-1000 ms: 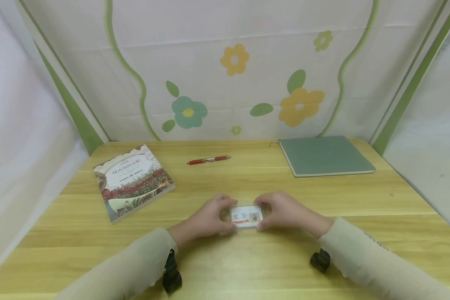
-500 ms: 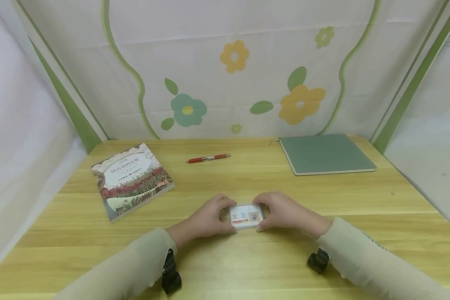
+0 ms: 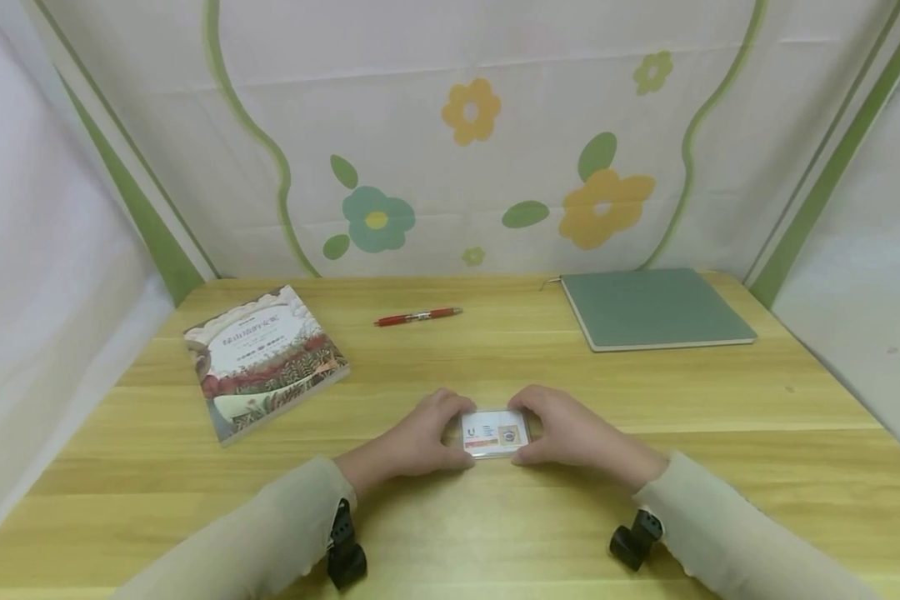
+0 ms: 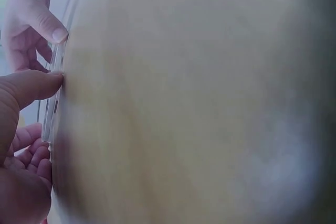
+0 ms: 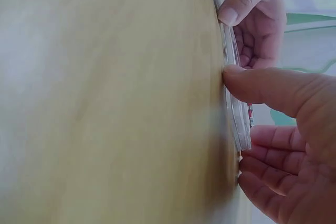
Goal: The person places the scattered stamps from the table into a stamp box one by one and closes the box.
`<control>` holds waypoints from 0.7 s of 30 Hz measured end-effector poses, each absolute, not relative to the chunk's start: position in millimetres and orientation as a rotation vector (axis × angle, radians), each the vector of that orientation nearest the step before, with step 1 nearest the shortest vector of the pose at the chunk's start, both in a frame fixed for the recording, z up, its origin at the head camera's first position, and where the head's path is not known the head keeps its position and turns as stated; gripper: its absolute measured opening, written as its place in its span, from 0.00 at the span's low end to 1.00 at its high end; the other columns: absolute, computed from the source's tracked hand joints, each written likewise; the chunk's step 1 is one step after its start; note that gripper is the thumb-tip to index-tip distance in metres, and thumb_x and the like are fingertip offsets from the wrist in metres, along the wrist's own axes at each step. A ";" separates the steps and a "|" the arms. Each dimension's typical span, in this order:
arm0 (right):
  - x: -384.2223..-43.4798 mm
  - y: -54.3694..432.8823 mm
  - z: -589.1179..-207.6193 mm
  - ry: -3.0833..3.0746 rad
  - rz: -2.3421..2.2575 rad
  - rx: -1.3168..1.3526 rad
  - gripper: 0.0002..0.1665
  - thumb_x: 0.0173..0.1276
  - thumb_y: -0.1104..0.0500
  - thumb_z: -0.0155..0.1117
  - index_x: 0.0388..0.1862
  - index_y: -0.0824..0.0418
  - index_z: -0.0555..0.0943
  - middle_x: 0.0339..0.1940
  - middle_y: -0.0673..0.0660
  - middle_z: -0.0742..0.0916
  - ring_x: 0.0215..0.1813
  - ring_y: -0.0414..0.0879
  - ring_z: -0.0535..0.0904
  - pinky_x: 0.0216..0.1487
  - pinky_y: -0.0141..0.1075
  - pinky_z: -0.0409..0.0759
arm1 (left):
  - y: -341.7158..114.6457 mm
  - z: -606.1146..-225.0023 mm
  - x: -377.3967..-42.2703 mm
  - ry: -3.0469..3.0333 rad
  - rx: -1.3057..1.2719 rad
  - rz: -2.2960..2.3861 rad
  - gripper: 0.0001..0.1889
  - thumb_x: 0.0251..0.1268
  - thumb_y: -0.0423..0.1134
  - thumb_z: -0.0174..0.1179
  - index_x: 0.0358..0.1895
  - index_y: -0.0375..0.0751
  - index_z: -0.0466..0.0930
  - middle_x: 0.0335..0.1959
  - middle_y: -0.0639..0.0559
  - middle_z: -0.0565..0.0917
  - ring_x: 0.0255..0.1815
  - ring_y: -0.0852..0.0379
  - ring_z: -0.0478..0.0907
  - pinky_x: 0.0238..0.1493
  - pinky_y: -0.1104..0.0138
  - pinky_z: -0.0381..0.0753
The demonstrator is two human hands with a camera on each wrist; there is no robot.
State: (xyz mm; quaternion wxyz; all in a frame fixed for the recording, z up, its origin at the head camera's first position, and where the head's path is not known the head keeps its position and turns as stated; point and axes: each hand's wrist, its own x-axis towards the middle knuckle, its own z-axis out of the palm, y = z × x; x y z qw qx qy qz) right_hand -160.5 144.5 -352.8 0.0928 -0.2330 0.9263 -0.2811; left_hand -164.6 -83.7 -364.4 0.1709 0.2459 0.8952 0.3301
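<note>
A small ID card in a clear plastic case [image 3: 495, 435] lies flat at the front middle of the table in the head view, its printed face up. My left hand [image 3: 422, 435] pinches its left end, thumb on the near corner and fingers at the far one. At the opposite end, my right hand [image 3: 572, 429] pinches it the same way. Both wrist views show the clear case edge-on, close to the wooden surface. There the left thumb [image 4: 39, 86] and the right thumb [image 5: 262, 85] press its near edge.
A picture-covered book [image 3: 266, 362] lies at the left of the wooden table [image 3: 450, 533]. Farther back is a red pen [image 3: 417, 317], and a green notebook [image 3: 652, 310] lies at the back right. A flowered curtain [image 3: 465, 183] hangs behind the table.
Both hands keep hold of the card case in about the same place. My right forearm has shifted slightly, with its wrist camera a little lower and farther left.
</note>
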 end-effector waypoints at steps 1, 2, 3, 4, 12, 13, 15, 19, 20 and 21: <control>-160.3 144.3 -352.9 2.751 -0.832 -0.688 0.32 0.42 0.55 0.78 0.48 0.63 0.77 0.44 0.53 0.81 0.43 0.43 0.74 0.51 0.43 0.72 | -83.7 -364.5 -164.2 2.543 0.701 0.938 0.32 0.51 0.45 0.67 0.61 0.44 0.68 0.55 0.52 0.68 0.55 0.55 0.65 0.58 0.57 0.66; -160.1 144.0 -352.9 2.754 -0.832 -0.684 0.32 0.42 0.55 0.78 0.47 0.63 0.77 0.44 0.53 0.81 0.43 0.43 0.74 0.51 0.43 0.72 | -83.8 -364.5 -163.8 2.543 0.698 0.939 0.32 0.51 0.45 0.67 0.61 0.44 0.68 0.55 0.52 0.68 0.55 0.55 0.65 0.58 0.57 0.66; -159.9 143.8 -353.1 2.757 -0.829 -0.686 0.32 0.42 0.55 0.78 0.47 0.63 0.77 0.44 0.53 0.81 0.43 0.43 0.74 0.50 0.43 0.72 | -83.9 -364.5 -163.3 2.544 0.697 0.941 0.32 0.52 0.45 0.67 0.61 0.45 0.67 0.55 0.52 0.68 0.55 0.55 0.65 0.59 0.57 0.66; -159.8 143.7 -353.2 2.760 -0.830 -0.691 0.32 0.42 0.55 0.78 0.47 0.63 0.77 0.44 0.53 0.81 0.43 0.43 0.74 0.50 0.43 0.72 | -84.1 -365.0 -163.0 2.546 0.695 0.944 0.32 0.52 0.45 0.67 0.61 0.45 0.67 0.56 0.52 0.68 0.55 0.55 0.65 0.59 0.57 0.66; -160.4 144.6 -357.1 2.779 -0.850 -0.722 0.34 0.43 0.52 0.77 0.49 0.63 0.77 0.47 0.54 0.81 0.48 0.46 0.75 0.53 0.46 0.72 | -87.0 -368.5 -162.2 2.551 0.691 0.988 0.32 0.53 0.44 0.66 0.62 0.44 0.66 0.57 0.51 0.68 0.57 0.54 0.64 0.60 0.56 0.64; -160.4 144.8 -357.5 2.776 -0.858 -0.720 0.34 0.44 0.52 0.77 0.50 0.63 0.76 0.48 0.55 0.81 0.49 0.47 0.75 0.54 0.46 0.72 | -87.2 -368.8 -162.5 2.547 0.689 0.993 0.32 0.53 0.45 0.66 0.63 0.44 0.66 0.58 0.51 0.68 0.57 0.54 0.64 0.60 0.56 0.64; -160.2 145.6 -357.4 2.763 -0.879 -0.714 0.36 0.44 0.51 0.77 0.51 0.63 0.76 0.49 0.56 0.81 0.51 0.48 0.75 0.55 0.47 0.71 | -88.2 -369.5 -163.4 2.535 0.686 1.005 0.34 0.52 0.46 0.66 0.63 0.45 0.65 0.58 0.51 0.67 0.58 0.54 0.64 0.61 0.55 0.64; -159.5 151.4 -352.1 2.728 -0.933 -0.681 0.44 0.45 0.46 0.75 0.60 0.63 0.71 0.57 0.59 0.78 0.57 0.54 0.73 0.59 0.50 0.69 | -94.0 -368.7 -167.1 2.547 0.684 1.050 0.37 0.52 0.47 0.66 0.66 0.46 0.62 0.62 0.48 0.66 0.61 0.51 0.65 0.62 0.53 0.64; -160.0 154.1 -349.5 2.730 -0.938 -0.670 0.46 0.46 0.45 0.74 0.62 0.62 0.70 0.59 0.60 0.77 0.59 0.55 0.72 0.59 0.51 0.69 | -96.2 -366.6 -168.4 2.567 0.687 1.072 0.37 0.53 0.47 0.65 0.67 0.45 0.61 0.64 0.47 0.66 0.62 0.49 0.65 0.62 0.52 0.64; -160.9 157.2 -346.4 2.737 -0.946 -0.658 0.47 0.48 0.43 0.73 0.64 0.62 0.68 0.60 0.61 0.76 0.59 0.57 0.72 0.58 0.52 0.69 | -98.6 -363.8 -170.5 2.598 0.684 1.088 0.37 0.54 0.46 0.64 0.67 0.45 0.61 0.65 0.46 0.66 0.63 0.48 0.65 0.62 0.51 0.64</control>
